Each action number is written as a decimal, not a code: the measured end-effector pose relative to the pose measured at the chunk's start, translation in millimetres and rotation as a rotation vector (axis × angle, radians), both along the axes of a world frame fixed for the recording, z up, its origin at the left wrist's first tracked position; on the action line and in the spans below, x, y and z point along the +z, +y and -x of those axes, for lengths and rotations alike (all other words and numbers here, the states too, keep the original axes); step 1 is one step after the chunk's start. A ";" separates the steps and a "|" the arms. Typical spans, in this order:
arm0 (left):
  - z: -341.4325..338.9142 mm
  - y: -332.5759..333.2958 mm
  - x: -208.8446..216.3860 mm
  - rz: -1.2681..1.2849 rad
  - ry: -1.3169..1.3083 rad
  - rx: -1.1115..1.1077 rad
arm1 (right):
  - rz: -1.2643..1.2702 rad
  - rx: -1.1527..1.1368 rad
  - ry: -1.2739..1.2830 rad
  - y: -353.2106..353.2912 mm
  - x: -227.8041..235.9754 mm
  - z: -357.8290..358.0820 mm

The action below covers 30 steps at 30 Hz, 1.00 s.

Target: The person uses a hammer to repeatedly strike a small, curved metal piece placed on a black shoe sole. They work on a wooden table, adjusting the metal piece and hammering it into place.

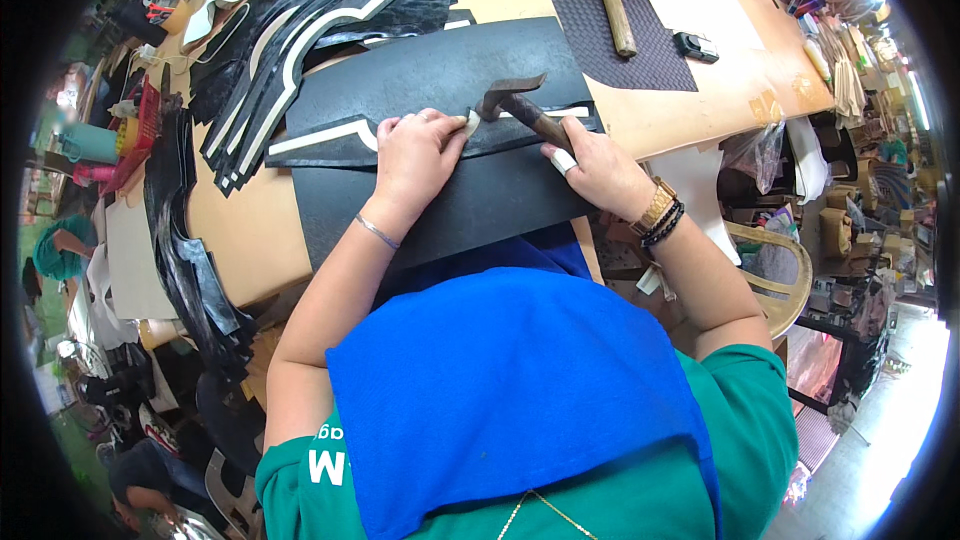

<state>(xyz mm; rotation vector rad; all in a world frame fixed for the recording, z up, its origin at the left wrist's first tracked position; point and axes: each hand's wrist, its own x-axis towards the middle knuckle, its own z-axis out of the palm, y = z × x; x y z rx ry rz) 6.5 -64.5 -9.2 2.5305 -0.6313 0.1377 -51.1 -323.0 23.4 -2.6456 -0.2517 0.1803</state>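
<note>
A long black leather-like piece [320, 152] with a white strip [335, 137] along it lies across a dark flat board [430, 75] at the table's near edge. My left hand [415, 155] rests over the middle of this piece, thumb and fingertips pinched on the pale end of the white strip. In my right hand [605, 170] is a hammer [538, 120], gripped by its wooden handle. Its curved metal head is just right of my left fingertips, above the piece; whether it touches cannot be told. White wrapping covers one finger of my right hand.
Beyond the board, several similar black pieces with white strips [345, 25] are heaped. A second hammer [618, 15] lies on a dark textured mat [575, 35], beside a small black object [696, 47]. Black strips [172, 200] hang over the left edge. A chair [795, 285] stands at right.
</note>
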 end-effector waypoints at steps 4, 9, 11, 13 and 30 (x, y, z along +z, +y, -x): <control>4.9 -3.6 -7.4 -0.264 -0.364 -0.078 | 0.057 0.047 -0.049 5.8 19.8 -9.8; 5.1 -8.1 -2.1 -0.380 -0.416 -0.096 | 0.091 0.090 -0.061 16.0 22.9 -19.9; 5.5 -6.7 -2.5 -0.359 -0.389 -0.096 | 0.115 0.081 -0.025 14.8 20.6 -27.3; 5.3 -5.3 -3.6 -0.311 -0.333 -0.092 | 0.090 0.105 -0.076 12.8 15.9 -25.0; -11.7 30.4 7.5 0.168 0.272 -0.123 | 0.066 0.116 0.053 8.0 16.7 -26.6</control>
